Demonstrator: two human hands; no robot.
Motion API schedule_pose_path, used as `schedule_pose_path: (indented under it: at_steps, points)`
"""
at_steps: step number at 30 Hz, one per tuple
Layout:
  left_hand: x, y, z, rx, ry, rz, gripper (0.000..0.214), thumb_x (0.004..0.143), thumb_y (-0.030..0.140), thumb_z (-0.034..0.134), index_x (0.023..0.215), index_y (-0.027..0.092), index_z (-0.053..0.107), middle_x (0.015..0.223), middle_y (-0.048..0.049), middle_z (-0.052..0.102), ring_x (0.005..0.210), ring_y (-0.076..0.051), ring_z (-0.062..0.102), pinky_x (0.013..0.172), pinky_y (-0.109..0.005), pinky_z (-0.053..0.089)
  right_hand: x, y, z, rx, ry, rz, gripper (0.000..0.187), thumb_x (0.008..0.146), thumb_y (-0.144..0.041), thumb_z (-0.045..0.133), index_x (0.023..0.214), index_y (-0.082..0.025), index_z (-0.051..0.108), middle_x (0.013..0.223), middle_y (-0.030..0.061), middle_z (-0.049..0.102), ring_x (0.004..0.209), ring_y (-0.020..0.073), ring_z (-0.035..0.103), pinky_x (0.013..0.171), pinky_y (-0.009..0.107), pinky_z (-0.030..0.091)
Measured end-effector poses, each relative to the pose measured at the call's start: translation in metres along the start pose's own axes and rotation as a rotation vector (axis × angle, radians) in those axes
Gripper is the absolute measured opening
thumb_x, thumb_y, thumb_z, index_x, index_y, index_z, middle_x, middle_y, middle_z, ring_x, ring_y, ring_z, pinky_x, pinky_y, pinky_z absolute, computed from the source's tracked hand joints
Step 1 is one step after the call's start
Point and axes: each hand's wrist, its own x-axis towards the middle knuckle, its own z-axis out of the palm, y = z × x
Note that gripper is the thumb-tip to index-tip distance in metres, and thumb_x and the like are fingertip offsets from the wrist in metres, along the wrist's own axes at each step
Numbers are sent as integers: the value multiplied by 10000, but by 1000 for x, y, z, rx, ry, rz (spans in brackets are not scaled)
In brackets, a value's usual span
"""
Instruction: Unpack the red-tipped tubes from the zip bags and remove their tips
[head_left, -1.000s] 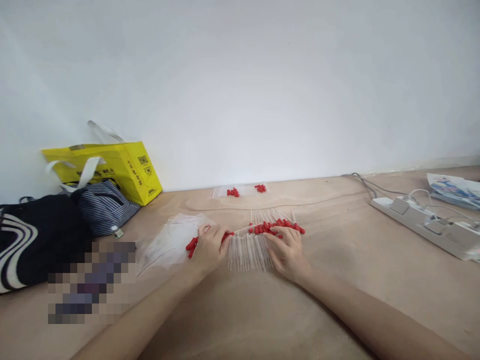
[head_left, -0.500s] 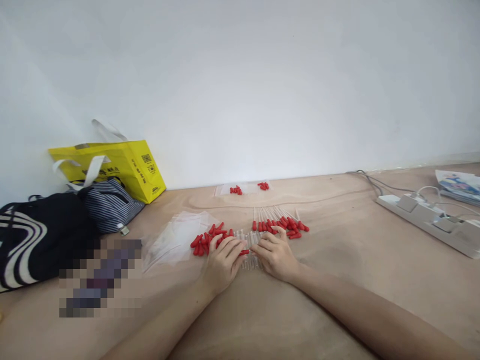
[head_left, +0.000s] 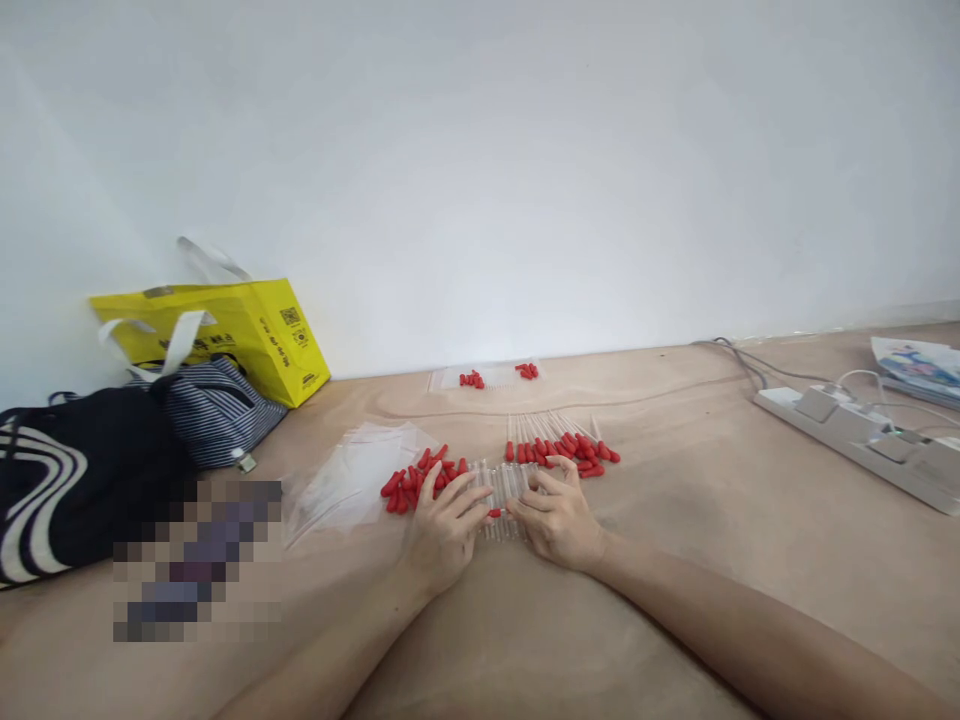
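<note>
A heap of clear thin tubes with red bulb ends (head_left: 504, 484) lies on the brown surface in front of me. My left hand (head_left: 444, 525) rests flat on its left side, fingers spread over the tubes next to a cluster of red bulbs (head_left: 414, 474). My right hand (head_left: 556, 515) lies on the right side, fingers curved over the tubes, just below a second row of red-ended tubes (head_left: 561, 446). Empty clear plastic bags (head_left: 346, 476) lie to the left of my left hand.
Against the wall lies a small clear bag with red bulbs (head_left: 495, 376). At the left stand a yellow bag (head_left: 238, 334), a striped bag (head_left: 214, 410) and a black bag (head_left: 75, 480). A white power strip (head_left: 855, 435) with cables and some printed paper (head_left: 915, 365) are at the right.
Both hands have drawn together toward the middle of the heap and nearer to me, uncovering the red bulbs on the left. In the last half second they barely moved.
</note>
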Motion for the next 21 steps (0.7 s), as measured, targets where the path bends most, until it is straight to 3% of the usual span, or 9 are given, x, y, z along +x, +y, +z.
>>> schedule_pose_path:
  at_steps: [15,21]
  points:
    - [0,1,-7,43,14,9,200,795,142,430,731,227,600,902,33,670,952,-190,542,962,-481,255,-1,-1,-9,38,26,27,148,791,-144,444,742,-184,578,514,-41,513,664,121,459,863,422,212]
    - [-10,-22,-21,121,135,-186,163,817,197,447,788,197,607,800,-30,627,772,-174,539,722,-348,426,-10,11,-11,47,43,247,150,815,-189,458,791,-194,607,586,-6,549,653,133,468,760,359,307]
